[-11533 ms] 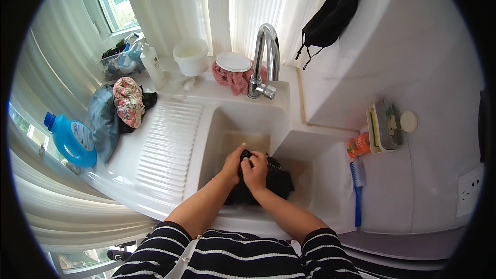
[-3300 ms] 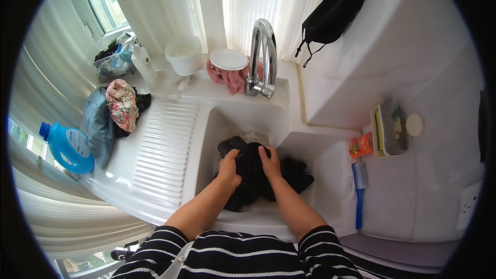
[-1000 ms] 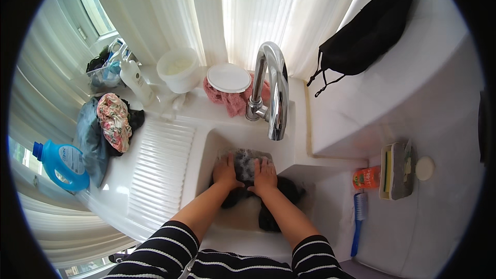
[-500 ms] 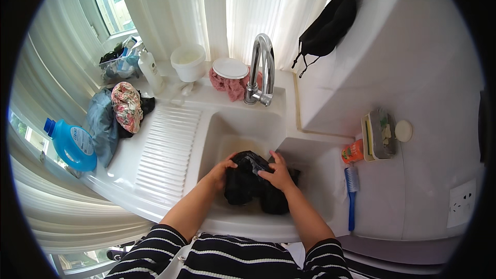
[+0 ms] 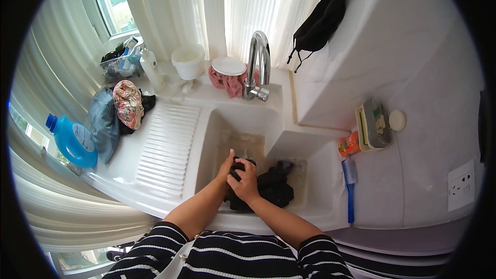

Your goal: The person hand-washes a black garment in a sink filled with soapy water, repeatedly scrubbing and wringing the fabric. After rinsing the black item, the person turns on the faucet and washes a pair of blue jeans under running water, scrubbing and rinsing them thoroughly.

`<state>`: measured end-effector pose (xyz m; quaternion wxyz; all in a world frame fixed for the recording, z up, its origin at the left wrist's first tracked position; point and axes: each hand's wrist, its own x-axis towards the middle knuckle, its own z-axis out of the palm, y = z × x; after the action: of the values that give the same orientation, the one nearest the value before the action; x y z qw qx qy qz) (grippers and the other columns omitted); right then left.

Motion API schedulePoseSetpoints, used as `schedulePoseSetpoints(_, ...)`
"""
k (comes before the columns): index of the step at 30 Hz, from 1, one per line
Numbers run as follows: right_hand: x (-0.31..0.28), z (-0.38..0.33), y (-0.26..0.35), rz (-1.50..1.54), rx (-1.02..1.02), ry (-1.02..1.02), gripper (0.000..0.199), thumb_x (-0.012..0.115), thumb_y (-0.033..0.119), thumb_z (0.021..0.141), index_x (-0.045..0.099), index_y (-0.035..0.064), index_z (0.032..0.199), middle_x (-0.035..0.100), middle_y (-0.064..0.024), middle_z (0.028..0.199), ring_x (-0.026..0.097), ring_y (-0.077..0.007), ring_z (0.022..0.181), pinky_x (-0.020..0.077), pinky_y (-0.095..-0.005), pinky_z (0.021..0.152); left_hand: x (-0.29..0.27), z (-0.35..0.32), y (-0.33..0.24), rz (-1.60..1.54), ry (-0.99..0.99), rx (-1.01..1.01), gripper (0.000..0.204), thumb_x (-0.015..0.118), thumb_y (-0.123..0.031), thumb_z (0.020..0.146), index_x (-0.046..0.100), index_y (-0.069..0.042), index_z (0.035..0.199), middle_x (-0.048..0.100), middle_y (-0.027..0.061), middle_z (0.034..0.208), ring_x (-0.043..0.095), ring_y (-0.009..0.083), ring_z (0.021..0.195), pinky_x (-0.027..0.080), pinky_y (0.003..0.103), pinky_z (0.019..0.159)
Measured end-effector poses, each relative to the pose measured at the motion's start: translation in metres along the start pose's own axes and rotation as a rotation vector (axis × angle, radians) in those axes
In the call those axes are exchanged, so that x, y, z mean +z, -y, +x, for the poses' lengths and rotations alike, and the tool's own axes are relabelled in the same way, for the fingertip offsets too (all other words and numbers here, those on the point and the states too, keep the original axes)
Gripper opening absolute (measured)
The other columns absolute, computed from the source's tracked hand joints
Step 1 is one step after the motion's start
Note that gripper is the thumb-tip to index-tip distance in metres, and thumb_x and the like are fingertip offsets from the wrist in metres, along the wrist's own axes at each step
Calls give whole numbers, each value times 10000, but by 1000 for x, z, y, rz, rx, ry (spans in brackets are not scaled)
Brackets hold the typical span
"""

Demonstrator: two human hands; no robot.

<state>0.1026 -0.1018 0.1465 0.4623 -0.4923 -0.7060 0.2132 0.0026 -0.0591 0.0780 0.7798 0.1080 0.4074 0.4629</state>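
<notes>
A wet black garment [image 5: 275,190] lies bunched in the white sink basin [image 5: 206,144], in shallow murky water. One end of it is bundled between my hands, over the left part of the basin. My left hand [image 5: 226,169] closes on that end, thumb pointing up, most of its fingers hidden. Against it, my right hand [image 5: 246,180] has its fingers curled round the same bunched cloth. The rest of the garment trails to the right, under and past my right wrist.
A chrome faucet [image 5: 257,67] rises behind the basin. Left of the ribbed washboard [image 5: 168,150] are folded clothes [image 5: 103,124] and a blue detergent jug [image 5: 72,142]. On the right ledge lie a blue brush [image 5: 350,188], an orange bottle [image 5: 349,144] and a soap box [image 5: 373,126].
My hands have come together and shifted left, gathering one end of the black garment. The remaining cloth has dropped into the basin, and more of the water shows.
</notes>
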Motion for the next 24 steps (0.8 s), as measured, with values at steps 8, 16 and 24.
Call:
schedulePoseSetpoints(8,7,4,-54,99,436,-271,250,619,192,706,602,-49,772,558,-187,966,546,-363,882,442,-403,813,50,-23,-7,220,-152,-44,332,507,-346,914,600,-30,877,598,119,887,587,192,782,470,303,711)
schedulePoseSetpoints(16,19,20,-89,-79,503,-270,282,604,213,722,595,-49,825,559,-202,944,541,-368,897,442,-406,809,41,-15,-3,83,-148,-72,251,559,-287,879,610,-42,908,602,99,847,587,204,752,489,339,666)
schedulePoseSetpoints(24,23,12,-70,69,450,-99,218,600,184,719,579,-33,729,583,-214,840,563,-383,761,461,-436,673,36,-12,-10,58,-239,-158,253,536,-282,883,610,-43,921,611,108,824,599,218,712,497,336,640)
